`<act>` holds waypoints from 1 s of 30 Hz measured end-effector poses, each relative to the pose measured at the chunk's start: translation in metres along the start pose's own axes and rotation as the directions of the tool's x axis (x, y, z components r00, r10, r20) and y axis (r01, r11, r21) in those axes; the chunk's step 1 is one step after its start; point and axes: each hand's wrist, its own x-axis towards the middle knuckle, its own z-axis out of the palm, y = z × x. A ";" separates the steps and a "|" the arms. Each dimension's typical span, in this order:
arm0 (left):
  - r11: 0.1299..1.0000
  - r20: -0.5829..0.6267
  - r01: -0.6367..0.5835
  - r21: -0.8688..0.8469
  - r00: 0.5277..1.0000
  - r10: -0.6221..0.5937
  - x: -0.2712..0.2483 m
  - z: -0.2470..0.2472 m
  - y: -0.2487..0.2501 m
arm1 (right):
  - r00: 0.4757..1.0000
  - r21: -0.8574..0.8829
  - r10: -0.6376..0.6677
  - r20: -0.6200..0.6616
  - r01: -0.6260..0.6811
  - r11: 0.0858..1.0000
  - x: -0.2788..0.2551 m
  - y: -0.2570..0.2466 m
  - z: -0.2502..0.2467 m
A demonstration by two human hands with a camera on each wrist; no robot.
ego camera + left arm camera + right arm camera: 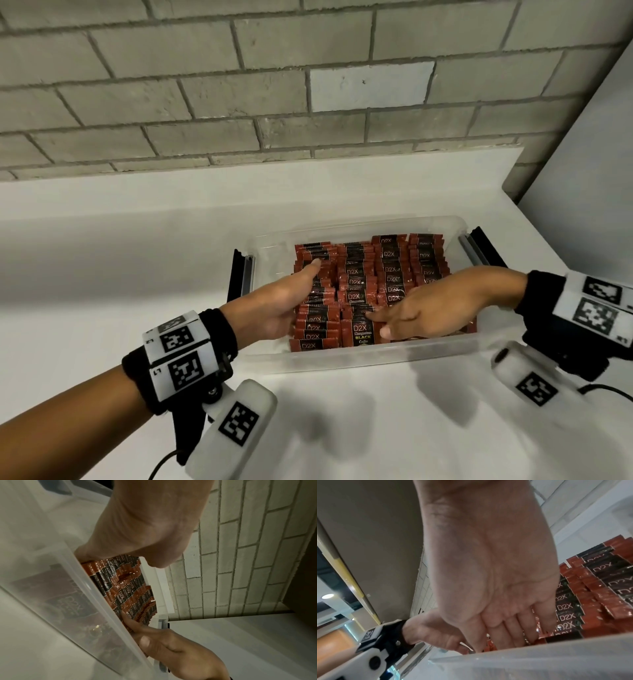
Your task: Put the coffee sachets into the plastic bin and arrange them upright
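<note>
Overhead, from the head view, the clear plastic bin (356, 359) sits on the white surface (102, 240) at about 1 o'clock from centre, packed with red-and-black coffee sachets (359, 284) standing in rows on edge. The left hand (287, 301) reaches in from 8 o'clock, thumb laid out across the sachet tops toward 12, its fingers down beside the leftmost row; whether they curl round any sachet I cannot tell. The right hand (435, 311) comes in from 3 o'clock, fingers straight and together, fingertips resting on the front sachets near the bin's near wall. A grey brick wall (239, 85) stands behind at 12 o'clock.

Next, the left wrist view: the left hand (137, 531) hangs over the bin wall (68, 601) with its fingers hidden behind it, and the right hand (168, 649) enters at 6 o'clock, fingers touching the sachets (130, 588).

Finally, the right wrist view: the right hand (496, 574) shows an open palm, fingers straight and side by side, tips on the sachets (599, 588) at 3 o'clock; the left hand (436, 632) lies at 8 o'clock.
</note>
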 end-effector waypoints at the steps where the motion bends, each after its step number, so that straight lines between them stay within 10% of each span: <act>1: 1.000 0.000 0.000 -0.003 1.000 0.000 0.001 0.001 -0.001 | 1.000 -0.011 0.007 0.002 -0.007 1.000 0.001 -0.001 -0.001; 20: 0.999 -0.007 0.048 -0.009 0.999 -0.048 -0.005 0.000 -0.003 | 0.987 0.174 0.145 -0.069 -0.131 0.976 -0.034 0.029 0.008; 30: 0.954 -0.153 -0.283 0.099 0.943 0.295 -0.087 -0.036 -0.013 | 0.979 0.224 0.143 -0.143 -0.109 0.968 -0.039 0.039 0.008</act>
